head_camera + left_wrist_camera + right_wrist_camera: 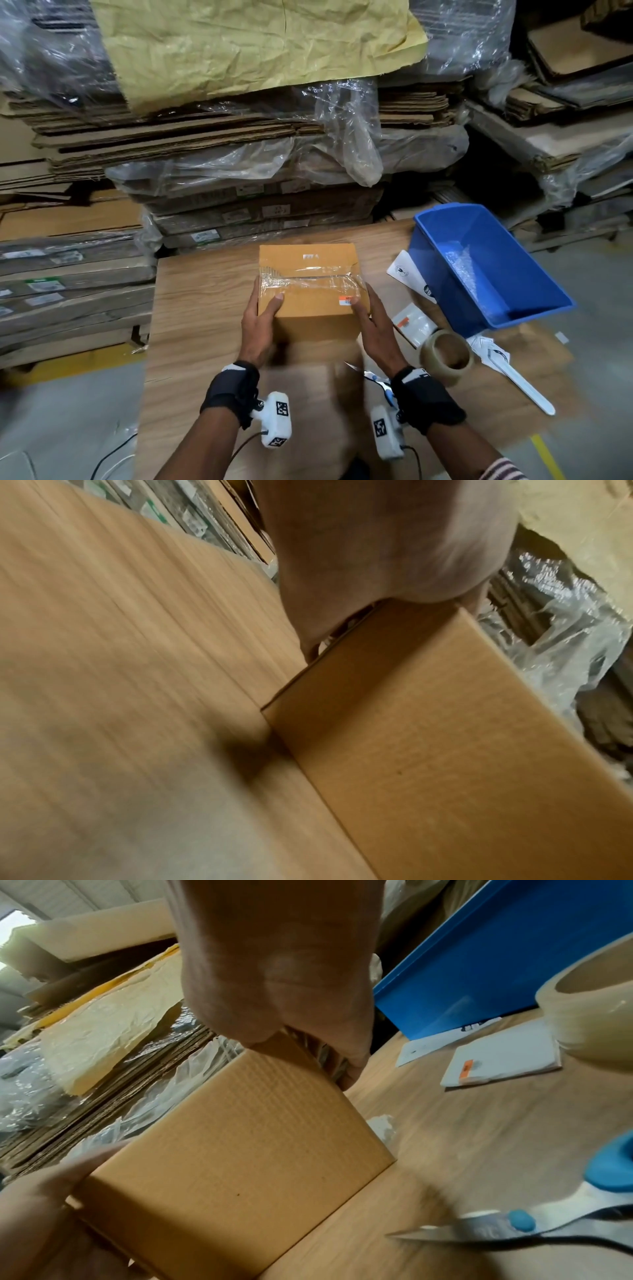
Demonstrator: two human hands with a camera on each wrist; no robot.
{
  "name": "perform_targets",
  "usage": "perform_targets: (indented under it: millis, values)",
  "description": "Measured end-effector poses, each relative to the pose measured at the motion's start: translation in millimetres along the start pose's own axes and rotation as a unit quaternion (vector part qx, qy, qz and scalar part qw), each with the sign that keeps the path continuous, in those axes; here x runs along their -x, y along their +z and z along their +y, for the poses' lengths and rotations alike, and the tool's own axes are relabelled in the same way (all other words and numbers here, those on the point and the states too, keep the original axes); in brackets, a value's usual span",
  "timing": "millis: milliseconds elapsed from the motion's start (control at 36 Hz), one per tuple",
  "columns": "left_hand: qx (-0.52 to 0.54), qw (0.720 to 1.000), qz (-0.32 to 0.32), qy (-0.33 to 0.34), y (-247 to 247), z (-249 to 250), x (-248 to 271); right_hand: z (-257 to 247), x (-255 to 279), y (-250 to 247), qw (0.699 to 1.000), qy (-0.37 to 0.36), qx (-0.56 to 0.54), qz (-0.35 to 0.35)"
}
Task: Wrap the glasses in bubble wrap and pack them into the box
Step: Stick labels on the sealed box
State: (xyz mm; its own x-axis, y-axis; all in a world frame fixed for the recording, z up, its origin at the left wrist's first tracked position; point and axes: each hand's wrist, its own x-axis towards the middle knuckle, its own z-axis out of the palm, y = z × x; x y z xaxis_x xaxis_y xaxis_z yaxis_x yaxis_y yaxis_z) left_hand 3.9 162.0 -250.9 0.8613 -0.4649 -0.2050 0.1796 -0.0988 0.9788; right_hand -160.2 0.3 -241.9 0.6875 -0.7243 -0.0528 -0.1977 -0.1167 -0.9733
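1. The box [310, 291] sits on the wooden table [205, 308], near its far edge and about centred in front of me. Its top flaps are closed and clear tape runs across the seam, so I judge the glasses are already inside and the packing is nearly done; I cannot see them.
2. My left hand [262, 325] grips the near-left corner: thumb pressed flat on the top, fingers wrapped down the left side. That pins the lid while steadying the carton.
3. My right hand [371, 320] mirrors it at the near-right corner, thumb on the top by the orange label, fingers curled round the right side. I read the two-sided hold as pressing the tape ends down or getting ready to shift the box.
4. The scissors [534, 1223] lie just behind my right wrist and the tape roll [447, 356] stands to the right, both within easy reach for sealing.
5. Further right, the blue bin [534, 260] holds what looks like leftover bubble wrap, with paper slips [411, 323] lying beside it.
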Motion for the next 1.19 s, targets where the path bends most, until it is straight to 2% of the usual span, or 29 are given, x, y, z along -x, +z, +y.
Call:
perform_targets:
  millis: [111, 194, 278, 333, 500, 639, 722, 861, 1056, 1139, 1194]
  values:
    - [-0.017, 0.999, -0.014, -0.023, -6.6, -8.7, 7.5, 1.0, 9.3, -8.7, 0.996, 0.033, -0.052, -0.062]
    - [-0.034, 0.997, -0.05, -0.055, -15.0, -22.9, 11.6, 20.9, 10.1, -16.9, 0.994, 0.05, -0.018, -0.096]
    - [-0.056, 0.994, -0.086, -0.047, -19.1, -24.0, 18.7, 26.2, 6.5, -16.2, 0.995, 0.051, 0.024, -0.086]
    - [-0.042, 0.995, -0.082, -0.037, -17.0, -25.1, 22.0, 25.7, 3.1, -15.8, 0.996, 0.041, 0.034, -0.069]
    - [-0.008, 0.999, -0.041, -0.004, -13.1, -3.3, 34.6, 15.6, -7.2, -24.8, 0.997, -0.001, 0.047, -0.068]
    - [-0.083, 0.995, 0.028, 0.046, -15.7, 28.2, 34.2, -9.0, -16.9, -28.9, 0.996, -0.042, 0.053, -0.054]
    - [-0.128, 0.99, 0.056, 0.018, -16.7, 37.3, 28.2, -20.0, -23.7, -23.8, 0.995, -0.051, 0.052, -0.063]
    - [-0.197, 0.976, 0.092, -0.033, -16.5, 51.8, 9.1, -26.8, -48.0, -7.7, 0.997, -0.056, 0.031, -0.04]
    - [-0.274, 0.947, 0.146, -0.088, -12.9, 60.0, -37.8, -33.4, -100.6, 6.7, 0.992, -0.055, 0.102, -0.046]
    - [-0.305, 0.937, 0.148, -0.088, -8.2, 59.9, -47.8, -35.8, -120.1, 10.7, 0.981, -0.038, 0.17, -0.083]
    - [-0.315, 0.935, 0.144, -0.075, -4.3, 60.9, -50.5, -37.4, -129.0, 10.9, 0.979, -0.02, 0.166, -0.119]
